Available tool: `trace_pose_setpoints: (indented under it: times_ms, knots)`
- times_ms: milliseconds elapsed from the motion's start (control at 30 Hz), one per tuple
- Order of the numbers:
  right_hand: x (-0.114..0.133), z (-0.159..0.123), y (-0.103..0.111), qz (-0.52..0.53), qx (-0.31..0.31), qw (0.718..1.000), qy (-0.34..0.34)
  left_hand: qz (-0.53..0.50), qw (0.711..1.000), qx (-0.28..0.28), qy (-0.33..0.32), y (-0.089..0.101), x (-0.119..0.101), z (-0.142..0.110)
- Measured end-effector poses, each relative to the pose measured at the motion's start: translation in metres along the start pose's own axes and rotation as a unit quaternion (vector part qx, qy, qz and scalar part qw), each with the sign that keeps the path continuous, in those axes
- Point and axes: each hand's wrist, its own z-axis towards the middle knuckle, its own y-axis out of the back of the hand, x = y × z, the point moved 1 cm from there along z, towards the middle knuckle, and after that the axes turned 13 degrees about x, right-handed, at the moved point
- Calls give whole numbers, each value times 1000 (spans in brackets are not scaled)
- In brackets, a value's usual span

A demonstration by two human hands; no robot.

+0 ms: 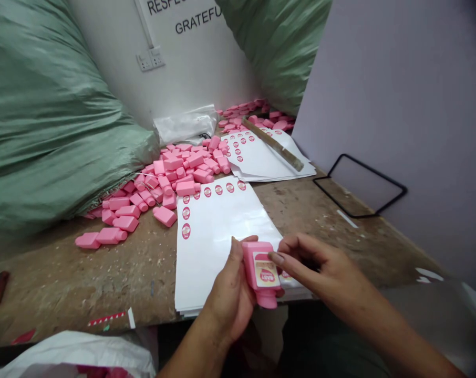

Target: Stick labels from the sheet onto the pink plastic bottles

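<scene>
My left hand (230, 294) is wrapped around a small pink plastic bottle (261, 273), held cap toward me over the table's front edge. A cream and red label sits on the bottle's face. My right hand (312, 268) has its fingertips pressed on that label, with the thumb at the label's right side. Just behind the hands lies a white sticker sheet (218, 231) with a few oval stickers left along its top and left edges.
A heap of unlabelled pink bottles (171, 176) spreads across the worn table (84, 273). More sticker sheets (261, 157) lie farther back under a wooden stick (272, 143). Big green sacks (44, 115) fill the left, a black wire frame (360, 184) the right.
</scene>
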Motion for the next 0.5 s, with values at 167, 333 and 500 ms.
trace_pose_setpoints:
  times_ms: [167,333,500]
  knots:
    - [-4,0,0,-11,-2,1000,3,10,1000,4,-7,0,1,-3]
    - [-6,-2,-4,-73,-23,997,7,70,997,35,6,-1,-2,-8]
    - [-5,-4,0,-270,-117,947,128,94,995,37,16,-2,-3,-11]
